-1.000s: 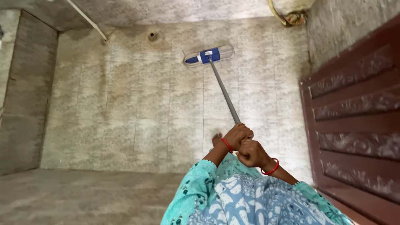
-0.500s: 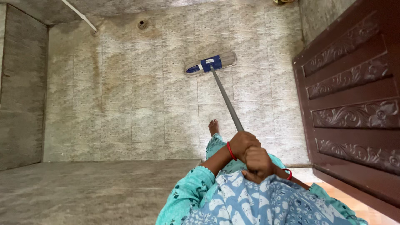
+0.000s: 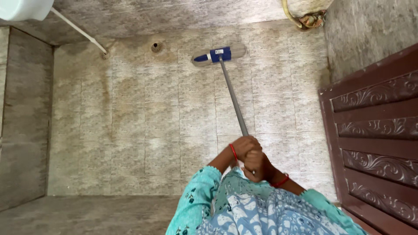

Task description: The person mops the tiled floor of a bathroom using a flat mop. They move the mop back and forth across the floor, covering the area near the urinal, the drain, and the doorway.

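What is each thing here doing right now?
Blue-and-grey flat mop head: flat on the tiled floor.
Grey metal mop handle: tilted, gripped at its top.
Left hand: closed around the handle.
Right hand: closed around the handle.
Carved brown wooden door: shut or not, cannot tell.

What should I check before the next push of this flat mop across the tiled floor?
1. Both hands closed on the grey metal mop handle: left hand above, right hand below. Ok.
2. Blue and grey flat mop head lying flat on the beige tiled floor. Ok.
3. Round floor drain apart from the mop head. Ok.
4. Carved dark brown wooden door apart from the handle. Ok.
5. White pipe away from the mop's path. Ok.
6. Floor wet or dry. Cannot tell.
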